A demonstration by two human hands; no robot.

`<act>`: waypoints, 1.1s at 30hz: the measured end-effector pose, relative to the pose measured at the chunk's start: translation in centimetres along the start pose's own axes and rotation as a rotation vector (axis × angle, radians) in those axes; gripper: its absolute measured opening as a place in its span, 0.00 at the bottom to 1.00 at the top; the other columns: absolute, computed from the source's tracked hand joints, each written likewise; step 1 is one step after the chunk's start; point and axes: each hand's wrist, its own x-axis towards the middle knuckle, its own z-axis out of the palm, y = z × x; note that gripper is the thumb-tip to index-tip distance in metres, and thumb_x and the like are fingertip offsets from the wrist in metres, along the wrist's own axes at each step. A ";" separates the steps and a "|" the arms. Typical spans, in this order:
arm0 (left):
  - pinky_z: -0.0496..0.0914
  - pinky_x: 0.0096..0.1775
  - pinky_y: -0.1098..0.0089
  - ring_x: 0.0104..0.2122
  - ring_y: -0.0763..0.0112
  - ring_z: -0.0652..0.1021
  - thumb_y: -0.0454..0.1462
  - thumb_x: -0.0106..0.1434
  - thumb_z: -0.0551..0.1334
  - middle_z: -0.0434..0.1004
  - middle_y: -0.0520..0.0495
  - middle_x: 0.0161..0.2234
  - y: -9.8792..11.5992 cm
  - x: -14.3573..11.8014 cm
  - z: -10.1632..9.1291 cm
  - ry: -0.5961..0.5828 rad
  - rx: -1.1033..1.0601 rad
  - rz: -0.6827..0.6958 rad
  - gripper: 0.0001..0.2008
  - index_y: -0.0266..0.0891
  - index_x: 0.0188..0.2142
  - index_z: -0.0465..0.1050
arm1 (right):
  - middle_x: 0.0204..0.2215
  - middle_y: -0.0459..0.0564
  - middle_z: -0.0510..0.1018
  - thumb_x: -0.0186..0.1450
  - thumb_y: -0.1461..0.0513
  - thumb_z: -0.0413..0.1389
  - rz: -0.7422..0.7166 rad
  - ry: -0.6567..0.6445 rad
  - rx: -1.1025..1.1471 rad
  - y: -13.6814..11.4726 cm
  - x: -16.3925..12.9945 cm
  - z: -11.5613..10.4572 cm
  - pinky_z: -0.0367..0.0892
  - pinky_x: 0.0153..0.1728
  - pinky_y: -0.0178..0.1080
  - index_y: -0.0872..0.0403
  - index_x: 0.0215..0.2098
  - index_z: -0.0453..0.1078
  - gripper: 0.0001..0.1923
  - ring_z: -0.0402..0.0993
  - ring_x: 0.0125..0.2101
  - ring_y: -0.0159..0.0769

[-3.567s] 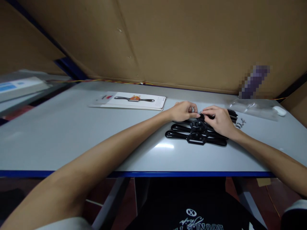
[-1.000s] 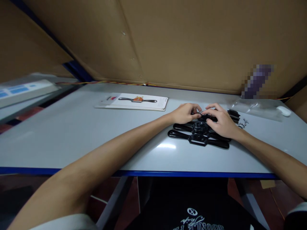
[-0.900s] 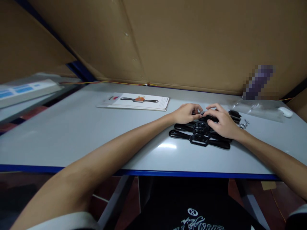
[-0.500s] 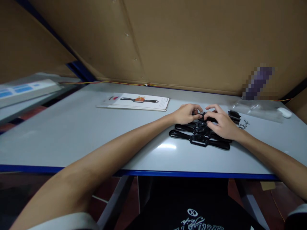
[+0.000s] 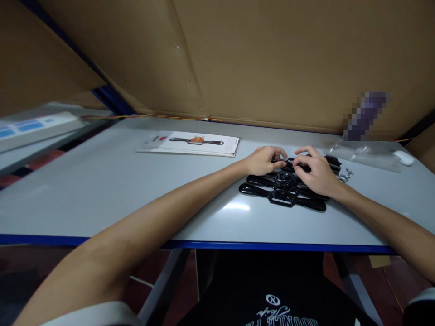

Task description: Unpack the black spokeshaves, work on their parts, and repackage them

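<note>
Several black spokeshaves lie in a row on the grey table, the nearest spokeshave (image 5: pixel 282 197) fully in sight with its two handles. My left hand (image 5: pixel 267 160) is closed at the farthest spokeshave (image 5: pixel 290 163), thumb and fingers pinching near its left side. Over the right part of that tool, my right hand (image 5: pixel 314 170) has its thumb and fingers curled together. Whatever lies between the right fingertips is too small to make out. Just right of this hand are a stack of dark flat pieces (image 5: pixel 333 164) and some small shiny metal screws (image 5: pixel 346 175).
Printed cards (image 5: pixel 193 144) showing a spokeshave lie at the back left. Clear plastic wrap (image 5: pixel 367 156) and a white mouse-shaped object (image 5: pixel 403 157) are at the back right. A cardboard wall (image 5: pixel 254 68) rises behind the table, whose front edge (image 5: pixel 238 246) is blue.
My right hand has drawn slightly right and its fingers have shifted, showing more of the farthest spokeshave's middle. My left hand stays nearly where it was.
</note>
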 end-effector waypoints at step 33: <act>0.65 0.38 0.68 0.31 0.69 0.74 0.42 0.67 0.63 0.79 0.48 0.33 0.2 -0.1 -0.1 -0.006 0.023 0.001 0.16 0.35 0.50 0.78 | 0.36 0.52 0.82 0.68 0.60 0.59 0.146 0.094 0.018 0.4 0.7 0.1 0.73 0.41 0.48 0.51 0.33 0.77 0.07 0.78 0.33 0.42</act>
